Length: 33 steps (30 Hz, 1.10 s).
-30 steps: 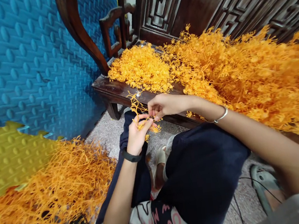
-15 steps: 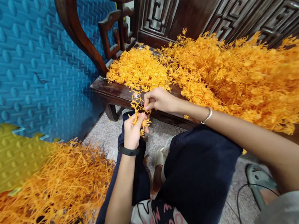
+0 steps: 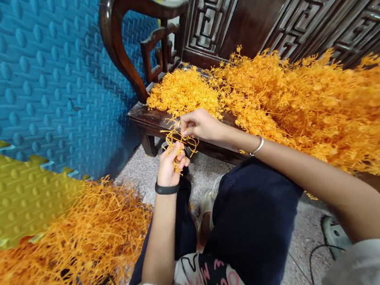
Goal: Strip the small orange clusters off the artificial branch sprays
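My left hand (image 3: 170,165) is closed around the lower part of an orange plastic sprig (image 3: 177,140), with a black band on its wrist. My right hand (image 3: 201,126) pinches the same sprig from above, a silver bangle on its wrist. Both hands meet just in front of the dark wooden bench's edge (image 3: 149,120). Behind them a big heap of orange sprigs (image 3: 296,101) covers the bench seat.
A pile of bare orange stems (image 3: 65,255) lies on the floor at lower left. Blue (image 3: 36,78) and yellow (image 3: 11,187) studded foam mats line the left. The bench's curved armrest (image 3: 122,40) rises behind. My dark-trousered knees (image 3: 254,217) sit below, and a sandal (image 3: 333,236) rests on speckled floor.
Both hands have lifted slightly toward the bench edge while keeping hold of the sprig. The camera view has shifted a little to the left.
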{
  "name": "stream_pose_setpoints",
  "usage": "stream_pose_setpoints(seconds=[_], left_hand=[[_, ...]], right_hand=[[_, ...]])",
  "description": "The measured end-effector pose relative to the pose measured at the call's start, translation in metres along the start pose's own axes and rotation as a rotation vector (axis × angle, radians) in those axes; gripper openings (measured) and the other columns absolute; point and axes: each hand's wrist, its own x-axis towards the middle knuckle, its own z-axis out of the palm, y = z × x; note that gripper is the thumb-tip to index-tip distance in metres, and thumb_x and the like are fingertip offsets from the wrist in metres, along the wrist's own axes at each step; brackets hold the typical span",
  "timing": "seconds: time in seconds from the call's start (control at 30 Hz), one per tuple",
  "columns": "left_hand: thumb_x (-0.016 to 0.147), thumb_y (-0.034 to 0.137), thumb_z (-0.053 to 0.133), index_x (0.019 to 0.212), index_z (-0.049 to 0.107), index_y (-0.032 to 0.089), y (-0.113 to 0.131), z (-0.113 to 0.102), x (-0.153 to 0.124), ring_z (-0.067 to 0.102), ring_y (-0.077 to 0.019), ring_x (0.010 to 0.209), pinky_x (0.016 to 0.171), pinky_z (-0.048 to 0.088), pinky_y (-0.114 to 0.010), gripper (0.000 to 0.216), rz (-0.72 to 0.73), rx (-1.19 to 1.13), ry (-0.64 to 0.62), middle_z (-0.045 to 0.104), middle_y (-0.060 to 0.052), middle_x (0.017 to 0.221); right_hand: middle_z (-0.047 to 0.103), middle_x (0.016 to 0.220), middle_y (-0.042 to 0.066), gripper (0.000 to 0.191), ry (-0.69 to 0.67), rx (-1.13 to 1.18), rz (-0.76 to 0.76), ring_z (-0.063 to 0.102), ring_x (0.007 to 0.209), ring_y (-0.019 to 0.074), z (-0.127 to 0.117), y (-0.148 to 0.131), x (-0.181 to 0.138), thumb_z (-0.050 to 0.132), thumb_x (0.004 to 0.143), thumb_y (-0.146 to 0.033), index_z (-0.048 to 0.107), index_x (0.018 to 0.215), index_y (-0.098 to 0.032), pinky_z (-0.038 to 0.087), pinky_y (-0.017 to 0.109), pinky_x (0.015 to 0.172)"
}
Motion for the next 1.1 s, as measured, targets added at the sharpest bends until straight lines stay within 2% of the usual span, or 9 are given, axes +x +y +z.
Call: stream_pose_setpoints(seconds=[0.2, 0.4, 0.5, 0.6, 0.7, 0.83, 0.93, 1.03, 1.1], left_hand=[[0.087, 0.015, 0.042, 0.066, 0.052, 0.011, 0.003, 0.004, 0.001, 0.027, 0.001, 0.026, 0.037, 0.029, -0.013, 0.024, 0.04, -0.137, 0.049, 0.035, 0.009, 0.039], [0.086, 0.016, 0.045, 0.065, 0.05, 0.012, 0.0, 0.006, -0.003, 0.027, 0.0008, 0.025, 0.036, 0.028, -0.013, 0.023, 0.076, -0.157, 0.106, 0.033, 0.01, 0.038], [0.082, 0.019, 0.053, 0.062, 0.048, 0.013, 0.003, -0.005, -0.01, 0.026, 0.0007, 0.025, 0.036, 0.029, -0.014, 0.022, 0.096, -0.119, 0.109, 0.033, 0.01, 0.039], [0.076, 0.023, 0.061, 0.062, 0.05, 0.013, 0.01, -0.023, -0.014, 0.029, -0.0005, 0.026, 0.037, 0.033, -0.015, 0.021, 0.202, -0.03, 0.202, 0.035, 0.01, 0.038], [0.072, 0.031, 0.065, 0.069, 0.058, 0.012, 0.016, -0.036, -0.012, 0.039, -0.0032, 0.032, 0.041, 0.039, -0.018, 0.02, 0.331, 0.081, 0.261, 0.043, 0.007, 0.043], [0.069, 0.041, 0.066, 0.076, 0.062, 0.011, 0.01, -0.037, -0.003, 0.044, -0.0043, 0.038, 0.046, 0.042, -0.02, 0.03, 0.322, 0.138, 0.223, 0.047, 0.005, 0.048], [0.07, 0.041, 0.066, 0.08, 0.063, 0.012, 0.002, -0.032, 0.0, 0.049, -0.0056, 0.044, 0.051, 0.044, -0.02, 0.03, 0.301, 0.173, 0.176, 0.052, 0.003, 0.054], [0.068, 0.035, 0.068, 0.081, 0.063, 0.013, -0.002, -0.031, 0.001, 0.056, -0.0075, 0.051, 0.055, 0.046, -0.02, 0.026, 0.293, 0.207, 0.177, 0.06, 0.0, 0.062], [0.067, 0.033, 0.069, 0.081, 0.063, 0.014, -0.003, -0.032, 0.002, 0.059, -0.0085, 0.054, 0.057, 0.047, -0.021, 0.025, 0.295, 0.223, 0.192, 0.064, -0.001, 0.067]], right_hand=[[0.051, 0.054, -0.004, 0.008, 0.092, 0.006, -0.042, 0.046, 0.051, 0.0048, 0.005, 0.001, 0.009, 0.06, 0.067, -0.009, 0.053, 0.062, -0.011, 0.036, 0.019, 0.053], [0.053, 0.059, -0.002, 0.008, 0.135, -0.065, -0.122, 0.047, 0.057, 0.0056, 0.007, 0.0, 0.017, 0.06, 0.067, -0.008, 0.055, 0.062, -0.011, 0.038, 0.02, 0.057], [0.053, 0.061, -0.001, 0.008, 0.379, -0.105, -0.108, 0.051, 0.062, 0.0087, -0.021, 0.015, 0.02, 0.056, 0.069, -0.006, 0.055, 0.063, -0.012, 0.042, 0.023, 0.062], [0.053, 0.065, 0.001, 0.005, 0.663, -0.081, -0.047, 0.055, 0.065, 0.0119, -0.053, 0.046, 0.014, 0.053, 0.073, -0.013, 0.058, 0.072, -0.013, 0.045, 0.028, 0.063], [0.054, 0.061, 0.001, 0.008, 0.64, -0.118, 0.066, 0.057, 0.065, 0.0148, -0.063, 0.078, 0.005, 0.053, 0.072, -0.015, 0.061, 0.073, -0.013, 0.047, 0.032, 0.066], [0.061, 0.078, 0.008, 0.02, 0.634, -0.281, 0.157, 0.059, 0.08, 0.0194, -0.055, 0.1, 0.004, 0.046, 0.072, -0.009, 0.065, 0.076, -0.011, 0.047, 0.039, 0.079], [0.06, 0.101, 0.013, 0.03, 0.556, -0.357, 0.184, 0.057, 0.095, 0.0242, -0.052, 0.109, 0.003, 0.047, 0.071, -0.008, 0.064, 0.096, -0.009, 0.045, 0.042, 0.086], [0.055, 0.116, 0.016, 0.048, 0.478, -0.398, 0.223, 0.053, 0.105, 0.0284, -0.053, 0.112, -0.003, 0.054, 0.07, -0.011, 0.053, 0.118, -0.008, 0.043, 0.044, 0.091], [0.052, 0.12, 0.018, 0.051, 0.464, -0.414, 0.201, 0.051, 0.109, 0.0289, -0.054, 0.105, -0.009, 0.057, 0.072, -0.016, 0.05, 0.121, -0.005, 0.041, 0.043, 0.094]])
